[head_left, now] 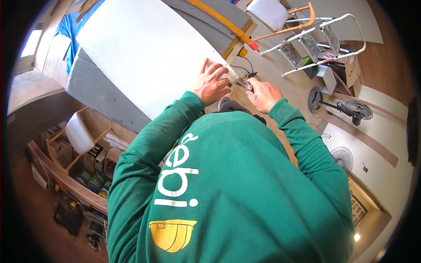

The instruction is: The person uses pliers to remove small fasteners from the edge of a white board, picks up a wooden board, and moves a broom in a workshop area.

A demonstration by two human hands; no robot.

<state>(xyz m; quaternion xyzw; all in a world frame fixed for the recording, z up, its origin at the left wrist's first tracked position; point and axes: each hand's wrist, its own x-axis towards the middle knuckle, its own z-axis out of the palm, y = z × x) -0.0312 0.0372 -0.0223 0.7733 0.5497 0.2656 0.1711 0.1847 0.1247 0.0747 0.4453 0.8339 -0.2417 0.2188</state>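
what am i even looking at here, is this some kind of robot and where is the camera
No robot here: it is a person in a green sweatshirt, working with two bare hands. The one picture comes from a wide fisheye camera worn on the head, looking down, so straight edges bend near the rim. A large white panel lies over a gray surface. The left hand rests on the panel near its end. The right hand grips a small hand tool by the panel's edge; its exact kind is hard to tell. Beyond stands a white-framed stepladder.
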